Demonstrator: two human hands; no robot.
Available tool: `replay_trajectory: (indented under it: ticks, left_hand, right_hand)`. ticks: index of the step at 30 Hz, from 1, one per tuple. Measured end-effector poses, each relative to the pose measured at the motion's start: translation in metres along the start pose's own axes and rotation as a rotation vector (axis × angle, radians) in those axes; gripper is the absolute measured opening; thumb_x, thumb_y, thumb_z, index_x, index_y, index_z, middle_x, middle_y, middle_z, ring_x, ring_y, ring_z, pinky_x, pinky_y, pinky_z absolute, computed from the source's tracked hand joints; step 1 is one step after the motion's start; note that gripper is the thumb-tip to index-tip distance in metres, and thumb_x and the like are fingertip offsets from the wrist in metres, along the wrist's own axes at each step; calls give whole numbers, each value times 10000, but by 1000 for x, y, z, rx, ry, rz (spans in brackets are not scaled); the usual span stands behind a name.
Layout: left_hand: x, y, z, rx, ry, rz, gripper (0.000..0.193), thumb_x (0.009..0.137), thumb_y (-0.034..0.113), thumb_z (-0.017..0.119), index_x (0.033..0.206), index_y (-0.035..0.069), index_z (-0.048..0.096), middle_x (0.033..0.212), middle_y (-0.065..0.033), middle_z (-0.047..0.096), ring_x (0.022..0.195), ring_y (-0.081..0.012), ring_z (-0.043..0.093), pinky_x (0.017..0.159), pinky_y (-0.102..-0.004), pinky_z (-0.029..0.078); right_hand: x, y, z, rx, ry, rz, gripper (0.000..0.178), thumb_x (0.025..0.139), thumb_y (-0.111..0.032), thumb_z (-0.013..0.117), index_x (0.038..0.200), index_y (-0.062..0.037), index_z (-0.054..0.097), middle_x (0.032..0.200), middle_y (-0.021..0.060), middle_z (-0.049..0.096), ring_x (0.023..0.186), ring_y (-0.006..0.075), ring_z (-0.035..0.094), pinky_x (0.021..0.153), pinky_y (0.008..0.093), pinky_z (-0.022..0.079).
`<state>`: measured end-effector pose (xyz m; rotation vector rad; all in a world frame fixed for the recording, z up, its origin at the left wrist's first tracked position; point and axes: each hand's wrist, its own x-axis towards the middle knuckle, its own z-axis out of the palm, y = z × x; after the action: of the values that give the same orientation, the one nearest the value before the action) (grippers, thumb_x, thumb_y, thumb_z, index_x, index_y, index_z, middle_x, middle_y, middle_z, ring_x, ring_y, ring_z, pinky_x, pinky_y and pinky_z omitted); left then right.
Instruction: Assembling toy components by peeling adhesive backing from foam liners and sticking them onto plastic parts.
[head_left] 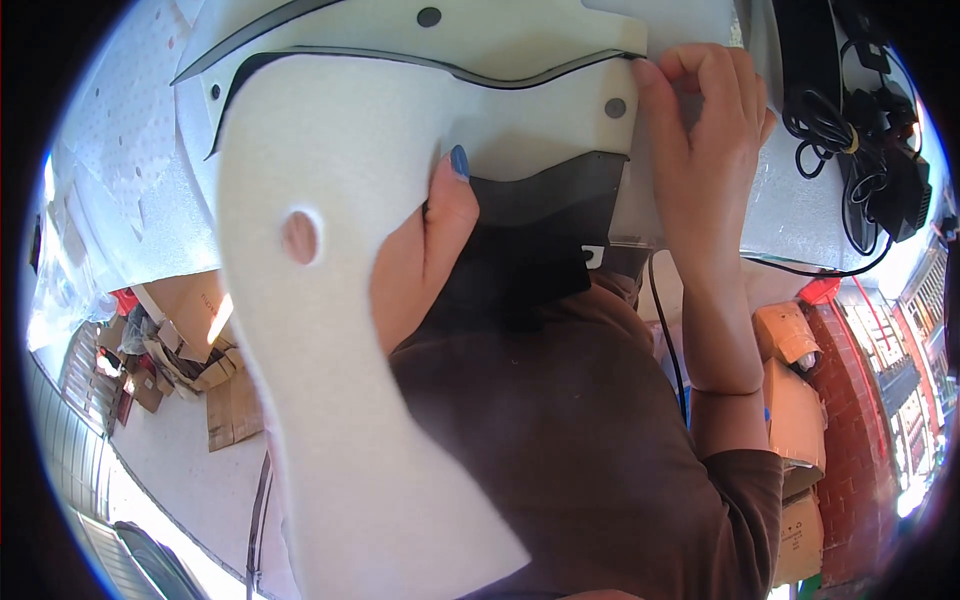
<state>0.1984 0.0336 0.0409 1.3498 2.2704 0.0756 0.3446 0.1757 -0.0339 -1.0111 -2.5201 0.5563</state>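
Note:
A large white curved panel point(330, 400) with an oval hole spans the view from the upper right corner down to the lower edge. Dark edging runs along its far side, and a grey dot sits near its right end. My left hand point(425, 250) grips the panel from beneath, its blue-nailed thumb over the inner edge and its fingers hidden. At the panel's upper right corner, my right hand point(710, 120) pinches the edge between thumb and forefinger. Beyond it lies a similar white piece point(520, 30) with dark edging and dots. A black sheet point(540, 230) shows below the panel's right arm.
The white-covered table point(130, 200) lies under the pieces. Black cables and a power adapter point(905, 190) rest at its right side. Cardboard boxes point(795, 420) stand on the floor at right, and flattened cardboard point(235, 405) with clutter is at left.

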Motion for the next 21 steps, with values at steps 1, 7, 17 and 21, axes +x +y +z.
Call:
replay_trajectory:
  ticks: [1, 7, 17, 21]
  left_hand:
    - [5, 1, 6, 107, 125, 86, 241, 901, 148, 510, 1068, 5, 610, 992, -170, 606, 874, -328, 577, 755, -397, 463]
    - [-5, 1, 4, 251, 276, 44, 290, 861, 296, 586, 987, 39, 631, 906, -136, 618, 757, -311, 570, 693, -398, 424]
    - [-40, -35, -24, -596, 493, -232, 719, 716, 611, 703, 1013, -29, 564, 1139, -147, 505, 1011, -213, 521, 876, -334, 429]
    - [-55, -53, -8, -981, 962, -91, 631, 774, 412, 714, 1151, 1, 420, 1039, -92, 506, 933, -138, 520, 852, -270, 408]
  right_hand:
    - [-1, 5, -1, 46, -13, 42, 65, 859, -130, 609, 888, -73, 598, 853, 34, 549, 860, 204, 508, 821, 357, 329]
    - [1, -11, -35, 273, -195, -325, 97, 788, -115, 653, 879, -86, 663, 920, 28, 608, 883, 218, 524, 802, 337, 328]
    - [23, -45, -46, 532, -420, -329, 204, 820, 56, 526, 981, 4, 640, 912, 116, 608, 768, 227, 581, 664, 285, 452]
    - [36, -80, -36, 568, -572, -343, 268, 827, 76, 523, 1062, -17, 611, 851, 112, 597, 694, 233, 579, 599, 282, 442]
